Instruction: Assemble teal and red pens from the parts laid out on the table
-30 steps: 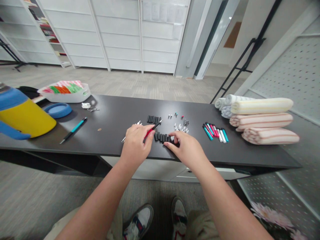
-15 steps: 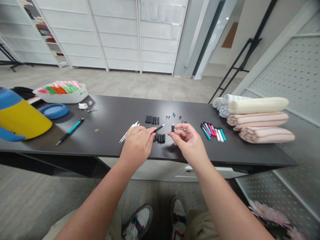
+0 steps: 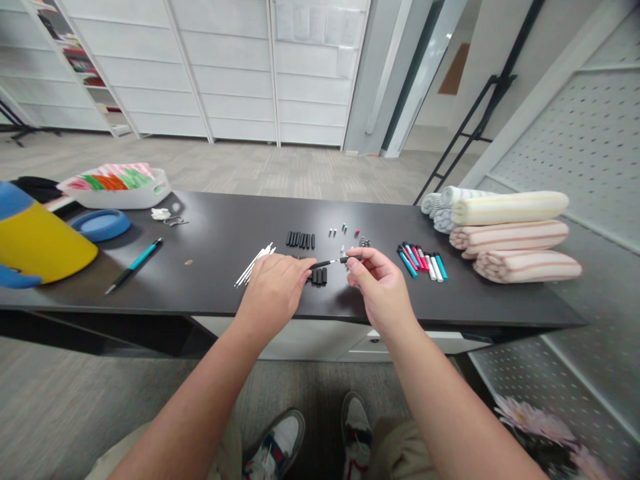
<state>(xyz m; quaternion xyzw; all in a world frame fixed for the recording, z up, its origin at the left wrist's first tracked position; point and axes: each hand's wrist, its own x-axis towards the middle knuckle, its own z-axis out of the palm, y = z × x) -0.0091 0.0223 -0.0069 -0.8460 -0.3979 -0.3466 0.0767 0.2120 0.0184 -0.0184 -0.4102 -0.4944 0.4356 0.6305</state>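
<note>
On the left part of the dark table (image 3: 200, 293) a teal pen (image 3: 133, 265) is lying alone, well apart from the work. Nearer the middle, a bundle of thin white refills (image 3: 254, 264) is lying just beside the left hand (image 3: 273, 288). This hand is closing its fingers around the back end of a slim black pen body (image 3: 320, 264) and is holding it almost level above the table, with the pale tip pointing to the right. Under it, a short row of black sleeves (image 3: 317, 279) is lying near the table edge. The right hand (image 3: 381, 288) is pinching a small black piece (image 3: 351, 258) between thumb and forefinger. This piece is meeting the tip of the pen body, or is just beside it; I cannot tell if they are touching. To my eye, the two parts are needing one straight line. The left hand should be steady while the right one is sliding the piece on without tilt and with light pressure, because the tip is looking thin. Further right, coloured pens (image 3: 420, 260) are lying in a row near the rolled towels (image 3: 510, 237).
</note>
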